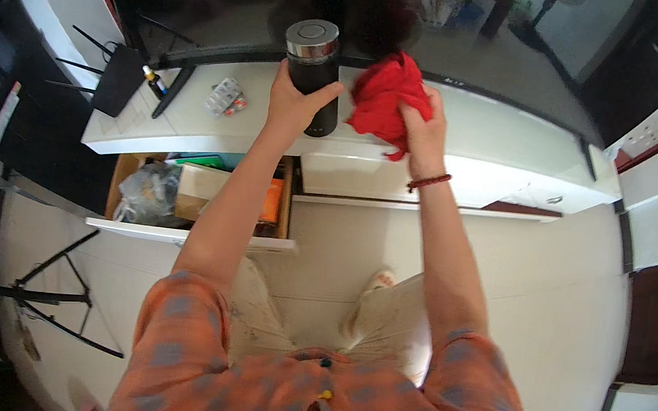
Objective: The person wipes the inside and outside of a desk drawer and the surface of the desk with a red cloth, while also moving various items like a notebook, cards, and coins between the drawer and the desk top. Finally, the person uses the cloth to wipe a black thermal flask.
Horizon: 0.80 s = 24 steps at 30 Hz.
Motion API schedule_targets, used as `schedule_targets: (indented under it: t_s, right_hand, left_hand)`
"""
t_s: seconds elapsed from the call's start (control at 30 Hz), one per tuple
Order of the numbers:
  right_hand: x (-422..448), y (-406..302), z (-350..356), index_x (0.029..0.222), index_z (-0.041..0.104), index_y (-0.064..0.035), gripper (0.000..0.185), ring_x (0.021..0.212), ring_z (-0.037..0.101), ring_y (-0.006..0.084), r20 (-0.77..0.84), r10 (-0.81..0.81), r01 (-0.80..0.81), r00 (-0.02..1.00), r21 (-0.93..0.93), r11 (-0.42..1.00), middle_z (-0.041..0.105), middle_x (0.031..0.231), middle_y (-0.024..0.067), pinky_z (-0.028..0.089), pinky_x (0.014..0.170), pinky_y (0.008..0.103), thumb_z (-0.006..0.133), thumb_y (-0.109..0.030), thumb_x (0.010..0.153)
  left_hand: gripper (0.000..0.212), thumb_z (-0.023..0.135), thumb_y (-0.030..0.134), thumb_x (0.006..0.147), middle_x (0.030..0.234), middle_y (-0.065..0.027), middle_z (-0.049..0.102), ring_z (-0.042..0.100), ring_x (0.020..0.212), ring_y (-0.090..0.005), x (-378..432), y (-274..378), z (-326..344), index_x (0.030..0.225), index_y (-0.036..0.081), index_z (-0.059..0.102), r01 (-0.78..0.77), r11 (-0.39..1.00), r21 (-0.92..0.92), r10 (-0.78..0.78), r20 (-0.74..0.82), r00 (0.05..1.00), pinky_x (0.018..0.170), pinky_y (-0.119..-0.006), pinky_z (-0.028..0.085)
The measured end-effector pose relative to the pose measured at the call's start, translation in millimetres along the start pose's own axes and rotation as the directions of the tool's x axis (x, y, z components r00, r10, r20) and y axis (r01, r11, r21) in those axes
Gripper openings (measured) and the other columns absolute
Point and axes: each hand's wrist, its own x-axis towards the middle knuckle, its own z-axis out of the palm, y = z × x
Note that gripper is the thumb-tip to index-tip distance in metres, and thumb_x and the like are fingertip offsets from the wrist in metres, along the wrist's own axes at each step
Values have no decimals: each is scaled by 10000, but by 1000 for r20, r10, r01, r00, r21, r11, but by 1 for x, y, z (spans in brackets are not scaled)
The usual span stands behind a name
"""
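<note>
My left hand (300,99) is wrapped around a black vacuum flask (323,118) with a silver metal lid. The flask is upright over the white TV cabinet top (494,122); whether its base touches the surface I cannot tell. Bunched in my right hand (427,127) is a red cloth (387,96), held just right of the flask and apart from it. A loose end of the cloth hangs below my fingers. Behind both hands rises a dark television screen (369,20) that reflects the room.
Blister packs of pills (227,98), a dropper bottle (155,82) and a black router (119,81) with antennas stand left on the cabinet. Below, an open drawer (190,236) juts out, holding a plastic bag (152,192) and a cardboard box (195,185). A black tripod stand (50,296) is on the floor, left.
</note>
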Motion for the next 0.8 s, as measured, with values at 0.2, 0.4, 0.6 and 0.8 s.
schedule_targets:
  t_s: [0.2,0.4,0.6,0.8]
  right_hand:
    - [1,-15,75,1407,310,-123,648,1177,460,205,270,-107,89,957,77,993,432,1328,114,384,1003,318,558,1,821]
    - [15,53,60,1406,315,-74,547,1175,480,215,144,72,-100,987,202,974,494,1284,105,383,996,328,535,-149,911]
    - [5,61,29,1321,419,-14,516,1130,505,362,312,30,132,950,-486,864,519,1265,184,404,970,391,577,-216,874]
    - [-8,34,14,1247,470,-26,392,1112,524,317,236,114,-16,965,-379,925,573,1192,131,419,949,409,517,-255,932]
  left_hand:
    - [562,745,165,749,1113,-139,587,575,1005,-224,13,-47,32,1202,29,441,-48,898,-438,61,17,998,881,-327,454]
    - [589,743,117,738,1135,-135,588,572,1019,-211,4,-22,21,1216,19,412,-171,985,15,170,38,985,885,-325,449]
    - [720,713,118,671,1207,-200,504,515,1120,-311,3,-16,11,1276,-4,343,-23,999,-43,28,126,992,956,-381,405]
    - [774,673,108,696,1219,-164,515,500,1145,-267,4,-20,5,1371,51,298,-21,1000,-16,23,127,992,970,-336,380]
